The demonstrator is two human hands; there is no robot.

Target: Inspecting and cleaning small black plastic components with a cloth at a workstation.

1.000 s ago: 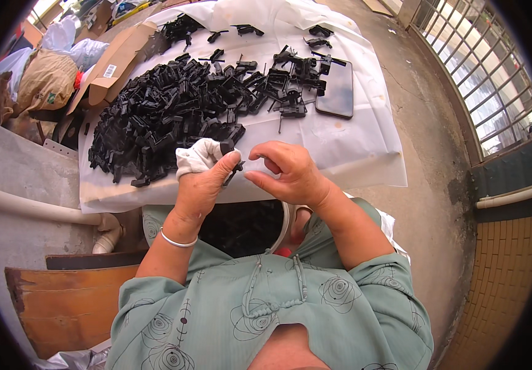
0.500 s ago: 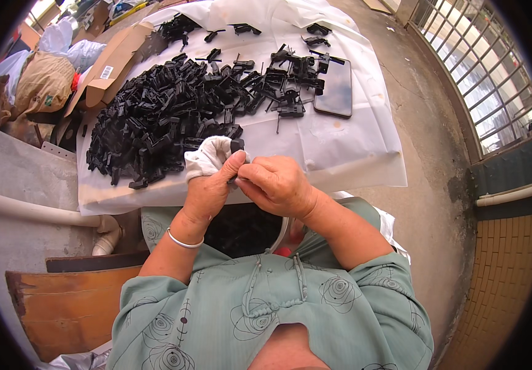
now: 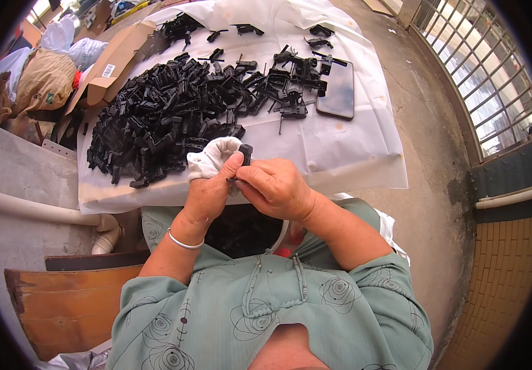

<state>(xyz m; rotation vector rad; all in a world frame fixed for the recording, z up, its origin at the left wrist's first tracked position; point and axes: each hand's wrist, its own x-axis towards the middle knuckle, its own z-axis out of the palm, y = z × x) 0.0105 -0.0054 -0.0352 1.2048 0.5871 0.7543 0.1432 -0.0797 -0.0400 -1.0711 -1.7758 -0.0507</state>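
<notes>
My left hand [image 3: 211, 188], with white cloth wrapped around its fingers [image 3: 211, 155], and my right hand [image 3: 276, 186] meet in front of my chest. Together they pinch a small black plastic part [image 3: 245, 154], whose top sticks up between the thumbs. A large heap of similar black plastic parts [image 3: 164, 114] lies just beyond the hands on a white plastic sheet [image 3: 340, 151]. A smaller scatter of black parts [image 3: 284, 80] lies farther right on the sheet. Below the hands, a dark container of black parts [image 3: 241, 228] rests in my lap.
A dark phone [image 3: 337, 92] lies on the sheet at right. Open cardboard boxes [image 3: 109, 74] and sacks [image 3: 41, 77] stand at the far left. A white pipe [image 3: 32, 213] runs along the left. A wooden board [image 3: 62, 302] sits lower left; a window grille [image 3: 487, 80] is at right.
Both hands have drawn closer together over the small black part and shifted slightly toward the heap. The right fingers now close over the left thumb.
</notes>
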